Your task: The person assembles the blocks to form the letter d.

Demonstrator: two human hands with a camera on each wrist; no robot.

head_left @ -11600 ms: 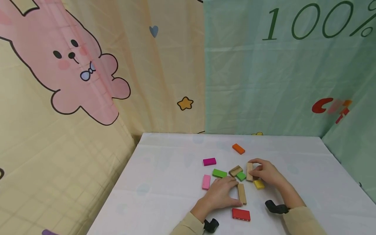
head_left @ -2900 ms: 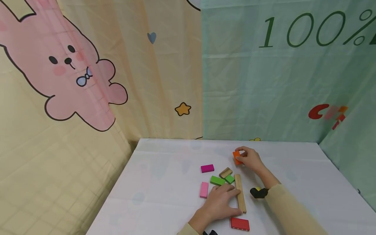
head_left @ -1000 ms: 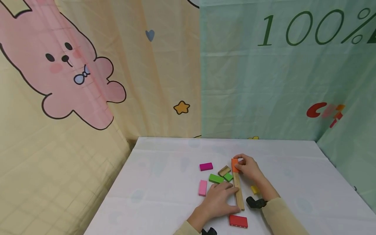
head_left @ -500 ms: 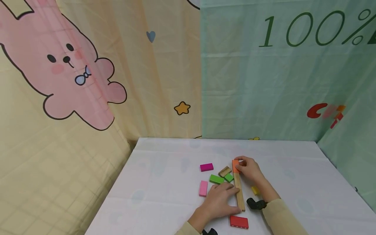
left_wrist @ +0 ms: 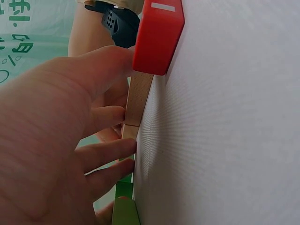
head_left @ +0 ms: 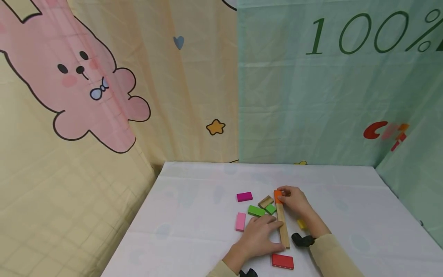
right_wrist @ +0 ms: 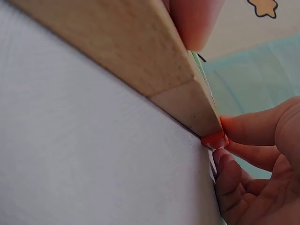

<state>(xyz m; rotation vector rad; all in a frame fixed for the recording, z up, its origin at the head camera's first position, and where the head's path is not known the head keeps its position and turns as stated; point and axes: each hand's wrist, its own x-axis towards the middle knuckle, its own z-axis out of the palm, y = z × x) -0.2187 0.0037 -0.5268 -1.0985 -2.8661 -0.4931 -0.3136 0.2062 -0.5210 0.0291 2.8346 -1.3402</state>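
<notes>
Presently, an orange block is pinched by the right hand against the far end of two wooden blocks, laid end to end on the white table. These are touched along the left by the left hand, its thumb and fingers spread. A red block is placed near its thumb.

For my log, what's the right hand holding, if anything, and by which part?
The right hand holds the orange block around its far end and right side.

Booth-like space with cartoon-printed cloth curtains
</notes>
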